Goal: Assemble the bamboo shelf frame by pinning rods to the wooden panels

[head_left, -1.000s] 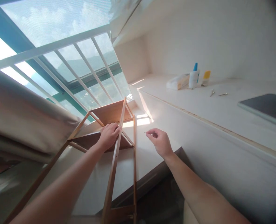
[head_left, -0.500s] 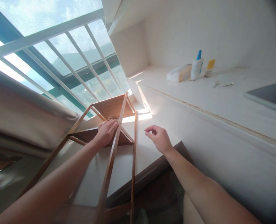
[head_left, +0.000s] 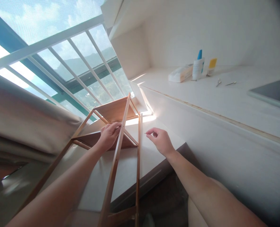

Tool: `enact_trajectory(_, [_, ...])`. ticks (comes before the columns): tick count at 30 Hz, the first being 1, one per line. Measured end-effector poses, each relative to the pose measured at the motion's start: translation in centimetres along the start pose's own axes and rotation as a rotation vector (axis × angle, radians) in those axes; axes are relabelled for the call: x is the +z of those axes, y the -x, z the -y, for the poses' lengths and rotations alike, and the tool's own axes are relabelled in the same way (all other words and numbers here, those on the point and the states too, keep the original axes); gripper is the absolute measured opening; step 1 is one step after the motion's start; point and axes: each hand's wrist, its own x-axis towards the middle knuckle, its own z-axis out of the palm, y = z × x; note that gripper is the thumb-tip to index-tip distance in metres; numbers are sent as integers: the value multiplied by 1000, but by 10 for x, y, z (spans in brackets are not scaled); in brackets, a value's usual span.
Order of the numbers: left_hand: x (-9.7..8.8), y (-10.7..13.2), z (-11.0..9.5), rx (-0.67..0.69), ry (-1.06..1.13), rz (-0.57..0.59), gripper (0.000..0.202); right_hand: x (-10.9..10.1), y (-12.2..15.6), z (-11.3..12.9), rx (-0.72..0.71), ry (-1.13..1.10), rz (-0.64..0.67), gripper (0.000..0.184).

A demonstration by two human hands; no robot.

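Observation:
A brown wooden shelf rack [head_left: 117,151] with slanted posts and flat panels stands in front of me. My left hand [head_left: 110,135] is at its middle shelf, the fingers curled at the upright post and partly hidden behind it. To the right of the rack, apart from it, my right hand [head_left: 160,140] pinches a small thin piece [head_left: 145,133] between thumb and fingertips. Its tip points left toward the rack; it is too small to name.
On the white ledge [head_left: 201,97] at right stand a white bottle with a blue cap [head_left: 198,67], a yellow-capped tube [head_left: 211,67], a white packet [head_left: 180,73], small metal pieces [head_left: 230,83] and a dark tablet-like slab [head_left: 274,94]. A barred window [head_left: 66,60] and curtain [head_left: 28,116] are left.
My right hand has shifted slightly left, closer to the rack, still pinching the small piece. My left hand stays at the rack with its fingers curled a little more. The view has moved slightly.

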Motion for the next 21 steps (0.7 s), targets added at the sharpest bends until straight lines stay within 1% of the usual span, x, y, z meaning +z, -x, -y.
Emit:
enact_trajectory(8, [-6,-1,-6,-14,52,57,31,1,-1,-1,-2,-15,-1,11])
enact_trajectory(13, [-8,-3,-11,-58,66,55,40,1,-1,-1,-6,-16,7,11])
enact_trajectory(17, [-7,-6,-16,-89,63,40,38,-1,-2,-2,-1,-5,-1,11])
enact_trajectory(21, [-6,-8,-18,-90,70,19,38,-2,-2,-2,-1,2,-6,12])
